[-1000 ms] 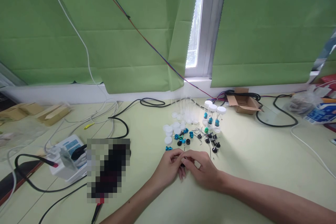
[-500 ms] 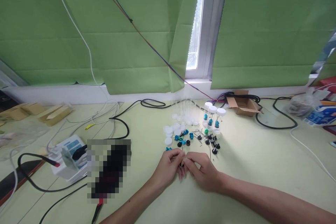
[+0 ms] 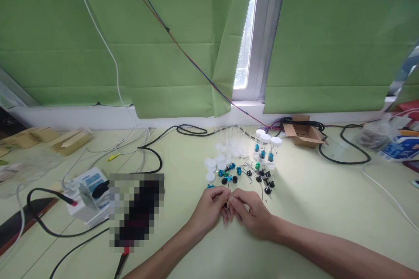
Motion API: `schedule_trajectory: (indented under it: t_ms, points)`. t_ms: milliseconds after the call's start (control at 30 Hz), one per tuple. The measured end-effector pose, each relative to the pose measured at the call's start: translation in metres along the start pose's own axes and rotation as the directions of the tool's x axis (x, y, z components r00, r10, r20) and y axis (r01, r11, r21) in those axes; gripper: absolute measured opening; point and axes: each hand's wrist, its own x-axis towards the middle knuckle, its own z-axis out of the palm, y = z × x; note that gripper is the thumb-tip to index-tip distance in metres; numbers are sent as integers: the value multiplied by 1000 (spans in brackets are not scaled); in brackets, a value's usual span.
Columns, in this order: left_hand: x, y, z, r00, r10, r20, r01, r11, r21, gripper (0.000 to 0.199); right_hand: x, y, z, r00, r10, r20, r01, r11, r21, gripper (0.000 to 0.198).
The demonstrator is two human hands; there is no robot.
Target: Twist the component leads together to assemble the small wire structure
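My left hand [image 3: 209,208] and my right hand [image 3: 251,212] meet near the table's middle, fingertips pinched together. Between them is a small black part [image 3: 225,205], mostly hidden by the fingers, with what looks like a thin metal pin rising from it. Just beyond the hands lie several small blue metal pieces [image 3: 238,170], a green one [image 3: 257,165] and a black ring-shaped piece [image 3: 235,179]. To the right are several black disc-shaped pieces with metal pins [image 3: 267,190] and bent metal rods [image 3: 262,193].
Three clear tubes with white caps [image 3: 276,141] stand behind the parts, holding blue pieces. White caps [image 3: 210,177] and clear empty tubes [image 3: 240,144] are further left. A cardboard box [image 3: 304,134] sits at the back. A white power unit [image 3: 85,198] and black cables [image 3: 160,157] occupy the left.
The camera view has shifted slightly. Both hands stay pinched together in nearly the same place; the small black part shows a little less between the fingers.
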Motion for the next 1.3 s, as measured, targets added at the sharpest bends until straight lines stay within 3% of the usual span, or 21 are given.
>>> schedule_trajectory:
  t_ms: [367,600,933,1300]
  points:
    - [1,-1,0,1000,10,-4,-11,1000,-10,40,-4,11,2,1000,27,-7,-26,996,85,13]
    - [1,-1,1,999,20,-34,-20,1000,-10,40,-2,6,3,999,-9,-49,13,997,72,14]
    - [2,-4,-1,993,14,-117,-15,1000,-9,35,-1,11,4,978,2,-208,-12,999,-46,12]
    - [2,0,0,991,-1,-137,2,1000,11,36,-2,7,2,966,-69,-250,10,973,-230,25]
